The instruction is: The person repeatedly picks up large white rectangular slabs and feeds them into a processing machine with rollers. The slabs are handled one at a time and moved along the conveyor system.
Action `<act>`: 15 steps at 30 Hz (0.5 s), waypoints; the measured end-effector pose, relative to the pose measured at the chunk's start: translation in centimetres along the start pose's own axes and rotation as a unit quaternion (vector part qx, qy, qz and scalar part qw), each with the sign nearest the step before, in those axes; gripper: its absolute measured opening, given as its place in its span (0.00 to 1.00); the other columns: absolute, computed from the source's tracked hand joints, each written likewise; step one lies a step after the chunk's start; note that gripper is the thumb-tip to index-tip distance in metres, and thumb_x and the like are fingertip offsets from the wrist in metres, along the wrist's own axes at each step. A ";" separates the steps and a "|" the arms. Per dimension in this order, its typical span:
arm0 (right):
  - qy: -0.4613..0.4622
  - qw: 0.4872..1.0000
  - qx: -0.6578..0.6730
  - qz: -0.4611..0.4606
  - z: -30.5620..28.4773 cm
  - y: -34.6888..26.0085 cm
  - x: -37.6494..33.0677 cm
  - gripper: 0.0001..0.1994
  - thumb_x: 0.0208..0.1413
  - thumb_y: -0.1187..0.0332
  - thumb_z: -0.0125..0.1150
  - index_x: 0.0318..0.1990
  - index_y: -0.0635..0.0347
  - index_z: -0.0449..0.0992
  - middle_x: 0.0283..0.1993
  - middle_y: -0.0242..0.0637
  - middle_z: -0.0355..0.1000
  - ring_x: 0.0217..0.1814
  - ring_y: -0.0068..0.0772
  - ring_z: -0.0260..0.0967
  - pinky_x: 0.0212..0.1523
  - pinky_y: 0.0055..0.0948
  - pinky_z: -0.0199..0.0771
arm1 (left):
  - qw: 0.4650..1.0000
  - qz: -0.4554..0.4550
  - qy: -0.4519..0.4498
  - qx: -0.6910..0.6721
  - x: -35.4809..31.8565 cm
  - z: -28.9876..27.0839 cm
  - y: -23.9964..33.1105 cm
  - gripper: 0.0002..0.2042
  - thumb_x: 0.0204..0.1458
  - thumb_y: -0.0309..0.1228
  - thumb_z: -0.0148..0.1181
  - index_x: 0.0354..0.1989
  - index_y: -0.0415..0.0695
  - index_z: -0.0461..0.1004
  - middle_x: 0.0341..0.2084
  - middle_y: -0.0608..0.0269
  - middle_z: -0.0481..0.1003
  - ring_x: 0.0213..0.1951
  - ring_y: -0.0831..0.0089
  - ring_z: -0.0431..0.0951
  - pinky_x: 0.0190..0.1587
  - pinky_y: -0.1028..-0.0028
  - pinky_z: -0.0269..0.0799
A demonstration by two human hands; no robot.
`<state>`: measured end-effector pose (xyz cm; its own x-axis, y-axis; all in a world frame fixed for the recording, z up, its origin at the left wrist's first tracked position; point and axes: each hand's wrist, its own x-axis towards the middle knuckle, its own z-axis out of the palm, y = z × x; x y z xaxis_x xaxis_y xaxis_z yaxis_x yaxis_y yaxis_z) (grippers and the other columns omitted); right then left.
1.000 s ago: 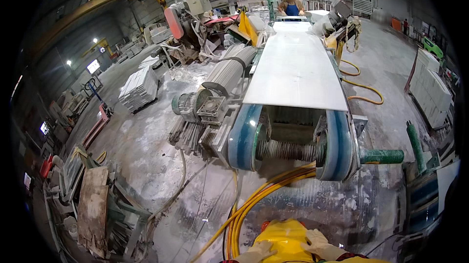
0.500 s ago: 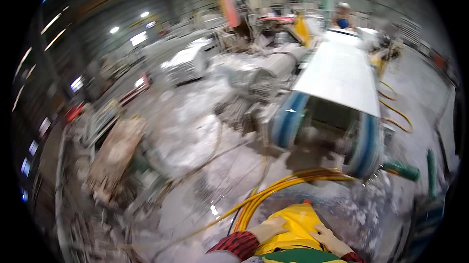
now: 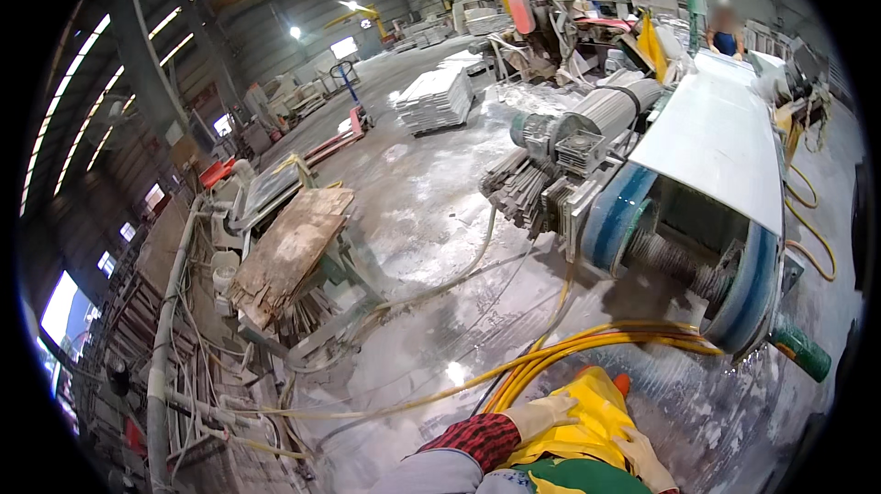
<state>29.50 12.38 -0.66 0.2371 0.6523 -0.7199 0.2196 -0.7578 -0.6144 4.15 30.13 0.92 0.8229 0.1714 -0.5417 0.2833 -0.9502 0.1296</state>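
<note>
L hand (image 3: 541,413) gloved, fingers together, flat on yellow apron (image 3: 587,421) at bottom centre, just below yellow hoses (image 3: 587,347). R hand (image 3: 642,457) gloved on apron's rt edge, fingers together. Belt machine (image 3: 707,173) near, upper rt.

Open wet floor (image 3: 413,219) ahead, yellow hoses (image 3: 587,347) crossing, belt machine (image 3: 697,191) right — wooden board (image 3: 289,251) left

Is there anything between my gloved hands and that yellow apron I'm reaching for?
Nothing visible. The left hand lies flat on the yellow apron, and the right hand rests at its right edge. The yellow hoses run on the wet floor beyond, clear of both hands.
</note>
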 end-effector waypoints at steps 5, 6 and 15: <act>-0.001 0.997 0.070 0.014 -0.5 0.0 -1.6 0.31 0.62 0.59 0.70 0.69 0.66 0.71 0.73 0.48 0.67 0.71 0.41 0.67 0.68 0.33 0.67 | 0.988 -0.024 -0.072 -0.135 1.4 -1.2 0.5 0.25 0.67 0.30 0.45 0.71 0.66 0.67 0.73 0.52 0.59 0.72 0.50 0.62 0.73 0.58 0.59; -0.004 0.998 0.064 0.012 -0.6 -0.4 -2.2 0.31 0.63 0.59 0.70 0.69 0.66 0.71 0.73 0.48 0.67 0.72 0.41 0.67 0.68 0.32 0.66 | 0.987 -0.020 -0.068 -0.142 1.2 -1.1 0.5 0.25 0.67 0.31 0.45 0.71 0.66 0.67 0.73 0.52 0.60 0.72 0.50 0.62 0.73 0.59 0.59; -0.017 0.999 -0.019 0.019 -0.3 -0.2 -1.2 0.33 0.62 0.52 0.66 0.70 0.61 0.71 0.76 0.50 0.64 0.77 0.46 0.61 0.74 0.35 0.61 | 0.964 0.059 0.086 -0.244 -2.4 0.9 0.3 0.24 0.68 0.37 0.47 0.73 0.60 0.65 0.73 0.55 0.61 0.72 0.51 0.64 0.74 0.61 0.58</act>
<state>29.46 11.72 0.43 0.2131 0.6220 -0.7535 0.2469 -0.7804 -0.5744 1.81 29.19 1.52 0.9211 0.1508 -0.3589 0.3465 -0.7376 0.5795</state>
